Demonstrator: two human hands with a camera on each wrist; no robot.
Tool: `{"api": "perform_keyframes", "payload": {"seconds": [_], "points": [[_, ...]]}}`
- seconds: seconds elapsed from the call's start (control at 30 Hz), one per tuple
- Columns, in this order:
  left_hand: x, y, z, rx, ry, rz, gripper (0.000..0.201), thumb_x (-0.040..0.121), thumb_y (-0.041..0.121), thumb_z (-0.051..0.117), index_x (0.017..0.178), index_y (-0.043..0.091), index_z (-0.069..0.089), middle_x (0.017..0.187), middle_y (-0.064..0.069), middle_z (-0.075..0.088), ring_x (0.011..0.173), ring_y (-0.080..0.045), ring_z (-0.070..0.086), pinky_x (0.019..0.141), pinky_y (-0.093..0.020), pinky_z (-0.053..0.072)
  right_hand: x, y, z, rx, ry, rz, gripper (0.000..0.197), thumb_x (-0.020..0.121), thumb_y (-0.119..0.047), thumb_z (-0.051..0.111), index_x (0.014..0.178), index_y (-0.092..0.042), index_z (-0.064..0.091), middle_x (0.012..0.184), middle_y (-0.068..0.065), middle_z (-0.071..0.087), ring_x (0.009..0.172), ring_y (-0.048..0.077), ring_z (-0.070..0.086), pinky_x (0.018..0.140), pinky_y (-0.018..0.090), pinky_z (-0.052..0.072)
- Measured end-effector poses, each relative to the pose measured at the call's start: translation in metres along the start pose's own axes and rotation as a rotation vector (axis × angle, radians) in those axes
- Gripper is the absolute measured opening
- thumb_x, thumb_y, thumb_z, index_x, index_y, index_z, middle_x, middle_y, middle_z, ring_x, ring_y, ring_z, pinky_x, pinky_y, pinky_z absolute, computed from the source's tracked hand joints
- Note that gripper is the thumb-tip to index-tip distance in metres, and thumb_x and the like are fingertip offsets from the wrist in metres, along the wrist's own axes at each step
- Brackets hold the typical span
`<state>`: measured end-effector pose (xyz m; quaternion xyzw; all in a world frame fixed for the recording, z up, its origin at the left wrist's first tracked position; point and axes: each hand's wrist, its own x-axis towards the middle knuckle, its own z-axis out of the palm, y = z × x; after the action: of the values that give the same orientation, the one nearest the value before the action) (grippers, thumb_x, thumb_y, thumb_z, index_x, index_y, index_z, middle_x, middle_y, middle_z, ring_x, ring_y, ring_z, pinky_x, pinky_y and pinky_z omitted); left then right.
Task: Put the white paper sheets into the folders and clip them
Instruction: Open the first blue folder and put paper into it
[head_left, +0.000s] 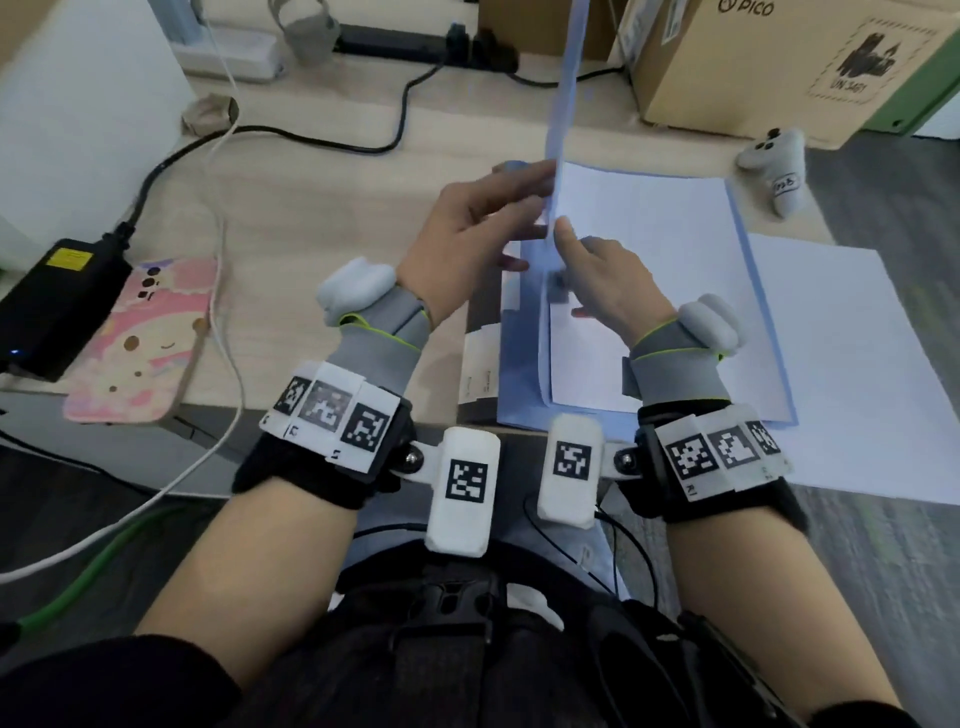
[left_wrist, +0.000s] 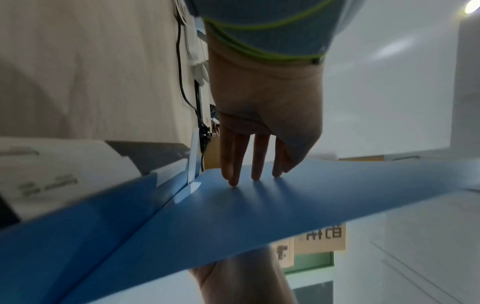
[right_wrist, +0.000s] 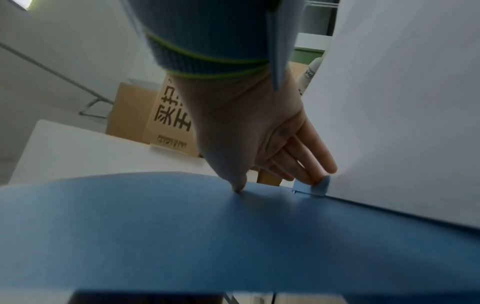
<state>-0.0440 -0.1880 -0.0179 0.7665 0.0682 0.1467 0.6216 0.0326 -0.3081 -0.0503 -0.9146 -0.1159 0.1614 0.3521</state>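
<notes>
Blue folder (head_left: 769, 332) lies open on the desk (head_left: 322, 218) right in front of me, near edge at the desk's lip. Front cover (head_left: 563, 78) stands near upright. My left hand (head_left: 467, 244) props it, fingers (left_wrist: 255, 156) straight and flat against its outer face, nothing gripped. The cover is thin card: light, bendy, and I judge it would flop over if I let go, so support it mid-panel with spread fingers, not at a corner.

White sheet (head_left: 660, 249) is already inside on the back panel, flat and square to the spine. Paper is light and slick, likely to slide unless pinned near the spine edge. A second loose sheet (head_left: 857, 374) lies to the right, partly under the folder.

My right hand (head_left: 608, 280) is at the spine, thumb tip pushing down on the blue card, fingertips (right_wrist: 315, 176) pressing the small blue clip tab (right_wrist: 311, 188). Fingers mostly extended, pressing, not curled round it. The tab looks like stiff springy plastic; best to press it at its free end. Clip looks not yet shut.
</notes>
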Motion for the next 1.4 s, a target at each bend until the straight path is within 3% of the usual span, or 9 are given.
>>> {"api": "perform_keyframes", "payload": {"seconds": [0.1, 0.17, 0.37, 0.5, 0.73, 0.83, 0.93, 1.27, 1.4], "points": [[0.006, -0.008, 0.012, -0.087, -0.153, -0.012, 0.036, 0.090, 0.016, 0.050, 0.126, 0.015, 0.058, 0.104, -0.010, 0.062, 0.090, -0.006, 0.060, 0.075, -0.022, 0.056, -0.010, 0.005, -0.007, 0.282, -0.080, -0.074, 0.032, 0.095, -0.039, 0.040, 0.104, -0.015, 0.059, 0.092, 0.003, 0.061, 0.084, 0.014, 0.060, 0.064, 0.030, 0.052], [0.011, -0.013, 0.027, -0.045, -0.196, -0.020, 0.037, 0.085, 0.024, 0.049, 0.121, 0.031, 0.056, 0.097, -0.007, 0.055, 0.093, -0.012, 0.053, 0.080, -0.025, 0.054, -0.023, 0.012, -0.019, 0.510, -0.097, -0.097, 0.008, 0.098, -0.020, 0.046, 0.096, -0.020, 0.053, 0.083, -0.007, 0.054, 0.072, 0.000, 0.055, 0.058, 0.016, 0.045], [0.020, -0.033, 0.058, 0.104, -0.167, 0.007, 0.033, 0.090, 0.002, 0.052, 0.121, 0.008, 0.062, 0.126, -0.006, 0.062, 0.104, 0.005, 0.055, 0.102, -0.015, 0.040, -0.037, 0.049, -0.037, 0.778, 0.055, -0.220, 0.027, 0.071, -0.017, 0.046, 0.093, -0.011, 0.059, 0.091, 0.006, 0.071, 0.094, 0.026, 0.063, 0.083, 0.046, 0.050], [0.023, -0.041, 0.074, 0.310, -0.164, -0.040, 0.033, 0.089, 0.005, 0.053, 0.118, 0.012, 0.065, 0.125, -0.002, 0.064, 0.120, -0.012, 0.056, 0.103, -0.016, 0.037, -0.035, 0.081, -0.043, 1.035, 0.262, 0.004, 0.013, 0.066, -0.013, 0.047, 0.078, -0.020, 0.045, 0.064, -0.015, 0.057, 0.065, 0.006, 0.046, 0.061, 0.017, 0.041], [0.028, -0.053, 0.095, 0.553, -0.145, -0.076, 0.032, 0.085, 0.011, 0.054, 0.112, 0.017, 0.069, 0.119, -0.001, 0.068, 0.114, -0.018, 0.060, 0.092, -0.017, 0.039, -0.044, 0.124, -0.066, 1.350, 0.533, 0.188, 0.013, 0.079, -0.015, 0.049, 0.069, -0.022, 0.046, 0.052, -0.008, 0.048, 0.051, 0.010, 0.039, 0.050, 0.017, 0.033], [0.031, -0.056, 0.099, 0.593, -0.109, -0.093, 0.030, 0.084, 0.011, 0.056, 0.109, 0.017, 0.070, 0.114, -0.002, 0.070, 0.109, -0.018, 0.062, 0.087, -0.017, 0.039, -0.046, 0.141, -0.077, 1.365, 0.584, 0.224, 0.027, 0.084, -0.021, 0.053, 0.058, -0.019, 0.050, 0.054, -0.004, 0.049, 0.053, 0.015, 0.041, 0.054, 0.022, 0.034], [0.034, -0.059, 0.100, 0.602, -0.080, -0.130, 0.029, 0.082, 0.009, 0.058, 0.107, 0.015, 0.071, 0.113, -0.004, 0.070, 0.108, -0.019, 0.063, 0.092, -0.021, 0.044, -0.050, 0.152, -0.086, 1.318, 0.632, 0.332, 0.036, 0.097, -0.030, 0.041, 0.076, -0.013, 0.064, 0.064, 0.001, 0.066, 0.054, 0.018, 0.053, 0.053, 0.021, 0.041], [0.044, -0.065, 0.103, 0.640, -0.041, -0.170, 0.022, 0.079, 0.006, 0.064, 0.097, 0.013, 0.075, 0.109, -0.004, 0.073, 0.104, -0.018, 0.066, 0.091, -0.023, 0.049, -0.042, 0.163, -0.091, 1.001, 0.680, 0.369, 0.012, 0.085, -0.006, 0.053, 0.087, -0.005, 0.065, 0.083, 0.010, 0.070, 0.064, 0.015, 0.067, 0.055, 0.017, 0.050], [0.047, -0.066, 0.099, 0.603, -0.052, -0.196, 0.021, 0.075, 0.004, 0.067, 0.092, 0.013, 0.076, 0.107, -0.001, 0.073, 0.099, -0.010, 0.067, 0.082, -0.015, 0.044, -0.026, 0.160, -0.085, 0.659, 0.677, 0.345, 0.026, 0.074, -0.012, 0.063, 0.098, -0.006, 0.072, 0.085, 0.003, 0.068, 0.083, 0.019, 0.063, 0.078, 0.028, 0.051]]}}
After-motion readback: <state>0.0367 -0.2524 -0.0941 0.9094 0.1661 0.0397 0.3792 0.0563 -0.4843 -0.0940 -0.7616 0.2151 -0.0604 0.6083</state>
